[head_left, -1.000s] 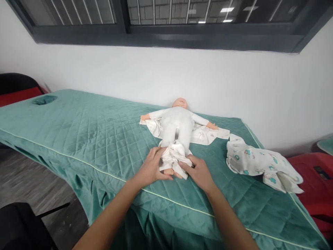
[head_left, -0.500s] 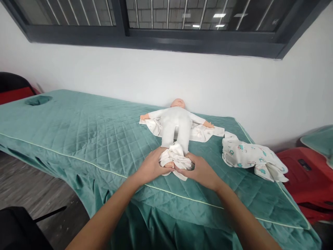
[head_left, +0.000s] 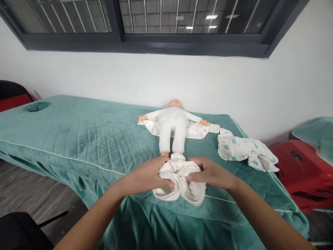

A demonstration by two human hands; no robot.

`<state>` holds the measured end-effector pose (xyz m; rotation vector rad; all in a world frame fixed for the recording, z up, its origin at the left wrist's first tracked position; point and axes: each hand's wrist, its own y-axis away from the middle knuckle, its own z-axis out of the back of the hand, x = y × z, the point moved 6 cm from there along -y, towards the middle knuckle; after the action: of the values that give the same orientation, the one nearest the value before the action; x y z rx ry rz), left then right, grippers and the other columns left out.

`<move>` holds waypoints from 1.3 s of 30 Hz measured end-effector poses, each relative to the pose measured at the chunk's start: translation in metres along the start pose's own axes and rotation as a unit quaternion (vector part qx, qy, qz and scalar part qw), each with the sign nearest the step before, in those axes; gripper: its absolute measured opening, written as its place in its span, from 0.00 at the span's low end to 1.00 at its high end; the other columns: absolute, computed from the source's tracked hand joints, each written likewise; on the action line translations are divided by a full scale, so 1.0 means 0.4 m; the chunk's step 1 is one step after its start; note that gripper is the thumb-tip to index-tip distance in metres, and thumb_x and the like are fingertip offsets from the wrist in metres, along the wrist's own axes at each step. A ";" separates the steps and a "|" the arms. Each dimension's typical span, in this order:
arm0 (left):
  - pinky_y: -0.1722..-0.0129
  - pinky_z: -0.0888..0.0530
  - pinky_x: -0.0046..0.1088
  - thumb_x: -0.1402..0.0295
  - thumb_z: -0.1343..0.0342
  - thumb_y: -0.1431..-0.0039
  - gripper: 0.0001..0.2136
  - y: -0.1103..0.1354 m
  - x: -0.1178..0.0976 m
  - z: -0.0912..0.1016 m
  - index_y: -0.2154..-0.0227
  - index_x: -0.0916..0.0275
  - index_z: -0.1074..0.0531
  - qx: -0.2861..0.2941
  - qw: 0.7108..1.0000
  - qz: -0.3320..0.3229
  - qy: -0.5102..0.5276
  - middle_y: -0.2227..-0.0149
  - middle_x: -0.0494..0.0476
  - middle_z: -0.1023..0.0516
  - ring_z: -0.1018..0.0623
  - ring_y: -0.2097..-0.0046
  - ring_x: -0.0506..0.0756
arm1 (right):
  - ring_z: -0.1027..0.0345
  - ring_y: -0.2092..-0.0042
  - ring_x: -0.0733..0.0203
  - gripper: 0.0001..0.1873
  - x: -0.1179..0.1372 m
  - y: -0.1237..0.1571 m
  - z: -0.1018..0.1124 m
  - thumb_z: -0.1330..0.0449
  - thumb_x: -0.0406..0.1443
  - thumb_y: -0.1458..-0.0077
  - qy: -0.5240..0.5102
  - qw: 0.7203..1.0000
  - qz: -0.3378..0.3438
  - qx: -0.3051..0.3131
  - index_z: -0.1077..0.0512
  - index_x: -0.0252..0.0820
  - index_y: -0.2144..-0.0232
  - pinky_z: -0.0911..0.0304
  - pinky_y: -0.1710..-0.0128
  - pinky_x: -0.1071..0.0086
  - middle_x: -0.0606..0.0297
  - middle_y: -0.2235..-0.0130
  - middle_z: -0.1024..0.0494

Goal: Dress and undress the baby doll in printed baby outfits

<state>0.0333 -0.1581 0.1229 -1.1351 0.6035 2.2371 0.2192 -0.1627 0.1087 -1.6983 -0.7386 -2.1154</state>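
A baby doll [head_left: 172, 125] in a white bodysuit lies on its back on the green quilted bed [head_left: 85, 132], head toward the wall, arms spread over an opened white garment [head_left: 199, 130]. Just below its feet, both my hands grip a bunched white pair of trousers [head_left: 179, 177] near the bed's front edge. My left hand [head_left: 147, 175] is closed on its left side, and my right hand [head_left: 209, 172] is closed on its right side. The trousers' two leg ends hang toward me.
A white printed baby cloth [head_left: 246, 152] lies crumpled on the bed at the right. Red seats [head_left: 301, 170] stand beyond the bed's right end, another [head_left: 11, 100] at far left. The white wall [head_left: 166, 80] and a dark window frame run behind the bed.
Both hands have pulled the white trousers down off the doll's legs toward the bed's front edge. The doll's feet now show bare beyond the bundle.
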 end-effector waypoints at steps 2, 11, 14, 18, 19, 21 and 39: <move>0.51 0.27 0.35 0.55 0.34 0.50 0.24 0.013 -0.027 0.023 0.50 0.56 0.28 0.056 0.998 0.000 -0.003 0.48 0.55 0.24 0.25 0.48 0.62 | 0.43 0.71 0.68 0.18 0.027 0.009 0.006 0.30 0.45 0.51 -0.045 0.998 0.019 0.026 0.31 0.39 0.72 0.47 0.73 0.74 0.71 0.73 0.33; 0.58 0.24 0.32 0.50 0.42 0.41 0.16 -0.049 -0.153 0.249 0.66 0.59 0.22 0.018 0.998 -0.056 0.018 0.60 0.55 0.19 0.21 0.57 0.58 | 0.37 0.69 0.65 0.23 0.241 -0.023 0.094 0.38 0.54 0.43 0.058 0.994 0.083 -0.035 0.26 0.40 0.70 0.41 0.69 0.71 0.67 0.70 0.27; 0.61 0.23 0.31 0.53 0.39 0.43 0.14 -0.041 -0.235 0.306 0.67 0.60 0.22 -0.063 0.992 -0.108 0.019 0.64 0.56 0.20 0.21 0.61 0.56 | 0.33 0.68 0.63 0.26 0.338 -0.037 0.104 0.40 0.58 0.45 0.073 0.991 0.090 -0.064 0.23 0.42 0.68 0.38 0.69 0.69 0.65 0.68 0.24; 0.66 0.23 0.29 0.56 0.38 0.43 0.13 0.004 -0.332 0.346 0.67 0.61 0.22 -0.136 0.973 -0.186 0.017 0.69 0.55 0.22 0.21 0.66 0.54 | 0.30 0.68 0.60 0.24 0.438 -0.043 0.072 0.39 0.57 0.45 0.094 0.990 0.103 -0.005 0.23 0.43 0.71 0.36 0.69 0.68 0.65 0.71 0.24; 0.67 0.23 0.28 0.56 0.37 0.44 0.12 0.015 -0.348 0.353 0.67 0.61 0.23 -0.147 0.968 -0.202 0.015 0.69 0.55 0.22 0.21 0.66 0.54 | 0.31 0.69 0.61 0.22 0.454 -0.043 0.060 0.37 0.55 0.45 0.107 0.989 0.103 0.020 0.23 0.43 0.72 0.37 0.69 0.68 0.66 0.72 0.25; 0.67 0.23 0.27 0.57 0.35 0.46 0.12 0.028 -0.364 0.360 0.66 0.60 0.23 -0.149 0.963 -0.223 0.011 0.68 0.55 0.22 0.21 0.66 0.54 | 0.34 0.71 0.65 0.19 0.481 -0.039 0.038 0.33 0.51 0.47 0.137 0.983 0.114 0.051 0.25 0.41 0.75 0.39 0.71 0.70 0.68 0.74 0.27; 0.75 0.35 0.25 0.50 0.38 0.46 0.18 0.050 -0.265 0.400 0.77 0.61 0.29 -0.208 0.960 -0.137 -0.128 0.74 0.53 0.29 0.28 0.71 0.51 | 0.29 0.57 0.57 0.16 0.563 0.040 0.093 0.33 0.50 0.46 0.367 0.919 0.137 -0.037 0.23 0.44 0.73 0.34 0.60 0.64 0.62 0.56 0.23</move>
<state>-0.0207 -0.1045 0.3001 -1.0187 -0.1343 2.2673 0.2046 -0.1396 0.3360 -0.8300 -0.1814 -2.3272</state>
